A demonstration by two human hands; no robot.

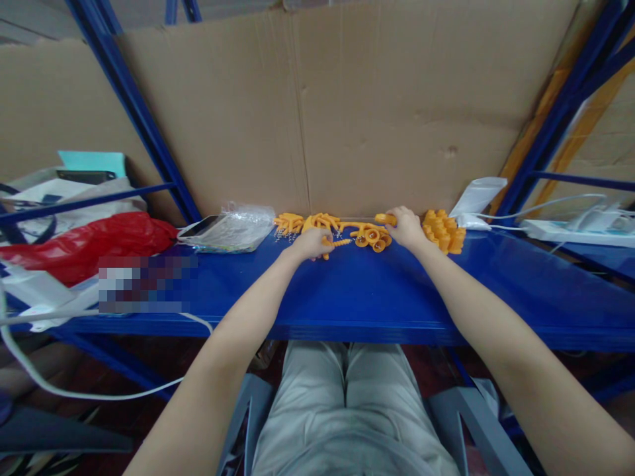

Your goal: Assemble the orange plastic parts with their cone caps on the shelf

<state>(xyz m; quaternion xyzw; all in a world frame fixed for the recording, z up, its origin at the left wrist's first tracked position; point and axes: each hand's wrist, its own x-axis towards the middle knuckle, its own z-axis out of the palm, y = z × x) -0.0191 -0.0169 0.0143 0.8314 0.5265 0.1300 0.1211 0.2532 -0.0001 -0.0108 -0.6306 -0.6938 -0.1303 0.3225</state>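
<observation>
My left hand [313,244] is closed round an orange plastic piece with a spiral, screw-like shaft [342,242] that points to the right. My right hand [407,228] has its fingers round a rounded orange plastic piece [384,219] near the cardboard. Between the hands lie several orange cone-shaped cups [373,239], with small metal parts in their openings. Beyond my left hand is a heap of long orange pieces [322,219]. Left of it, more orange pieces with thin metal ends [288,225] lie together. Orange knobbly pieces [444,231] stand grouped right of my right hand.
A blue shelf [357,291] carries everything, backed by a cardboard sheet [377,119]. To the left are a clear plastic packet [238,228], a phone-like slab [201,226] and a red bag [99,241]. White cables and a power strip [580,231] lie on the right.
</observation>
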